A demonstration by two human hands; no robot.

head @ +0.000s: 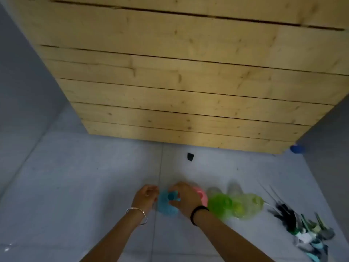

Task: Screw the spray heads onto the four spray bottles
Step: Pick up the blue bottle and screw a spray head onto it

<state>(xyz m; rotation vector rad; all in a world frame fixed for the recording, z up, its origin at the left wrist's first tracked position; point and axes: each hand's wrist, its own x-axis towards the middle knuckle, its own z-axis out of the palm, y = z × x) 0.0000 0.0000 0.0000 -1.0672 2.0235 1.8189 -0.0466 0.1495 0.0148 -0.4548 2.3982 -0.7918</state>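
Four spray bottles stand in a row on the grey floor: a blue bottle [166,207], a pink bottle [201,194], a green bottle [220,205] and a pale yellow-green bottle [249,206]. My left hand [144,197] rests against the blue bottle's left side, fingers curled on it. My right hand [186,198] is closed over the blue bottle's top, where a blue spray head [172,195] shows between the fingers. A heap of loose spray heads with long tubes [302,229] lies at the right. The frame is blurred.
A wall of pale wooden planks [188,82] rises just behind the bottles. A small black scrap [190,157] lies on the floor near its base. A blue round object [296,149] sits at the planks' right corner.
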